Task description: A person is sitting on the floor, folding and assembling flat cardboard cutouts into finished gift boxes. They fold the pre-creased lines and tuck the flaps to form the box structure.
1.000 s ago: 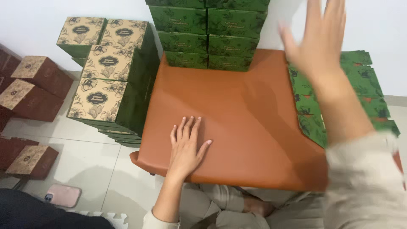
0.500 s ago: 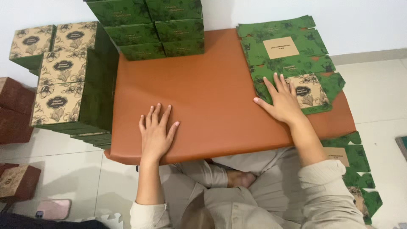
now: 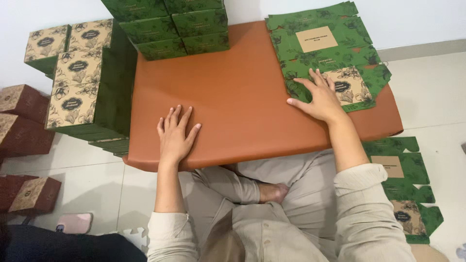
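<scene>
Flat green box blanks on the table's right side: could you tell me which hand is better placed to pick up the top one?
Right. The right hand already rests on the stack of flat green box blanks; the left hand lies flat on bare table, apart from them.

An orange-brown table [image 3: 242, 97] is showing under a flat carton blank [image 3: 330, 53] that is wearing dark green with a leafy line print, a plain tan square and a beige floral panel bearing a dark oval. The stacked boxes [image 3: 82, 87] are showing the same green sides and beige floral tops, while the boxes at the left edge [image 3: 19, 116] are appearing reddish-brown with beige patterned tops. The sleeves [image 3: 369, 213] and trousers are showing pale beige, and a pink object [image 3: 74, 223] is lying on off-white floor tiles [image 3: 437, 97].
</scene>
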